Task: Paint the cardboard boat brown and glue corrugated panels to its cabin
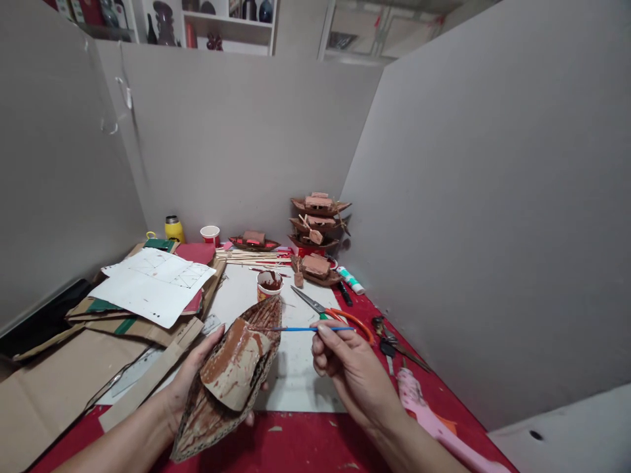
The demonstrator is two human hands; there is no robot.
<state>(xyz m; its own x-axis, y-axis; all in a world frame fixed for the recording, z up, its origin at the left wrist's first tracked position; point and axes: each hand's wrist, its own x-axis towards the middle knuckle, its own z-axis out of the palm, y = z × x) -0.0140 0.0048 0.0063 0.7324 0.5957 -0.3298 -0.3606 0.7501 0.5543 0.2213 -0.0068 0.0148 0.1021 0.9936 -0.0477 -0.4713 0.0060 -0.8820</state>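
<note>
My left hand (190,371) is closed around a cardboard model boat (235,369), which it holds up tilted above the table. Brown paint covers the hull and part of the curved canopy; the rest of the canopy is bare tan card. Between the thumb and fingers of my right hand (340,355) is a thin blue paintbrush (300,329), its tip touching the canopy's upper part. Just behind the boat stands a paper cup (269,287) with brown paint inside. Some of my left fingers are hidden beneath the hull.
Orange-handled scissors (328,312) lie right of the cup. Finished-looking model boats (319,223) are stacked at the back, near thin wooden sticks (254,257). Cardboard sheets and a drawing (155,282) fill the left. A pink glue gun (428,420) lies at right, beside a grey partition (493,197).
</note>
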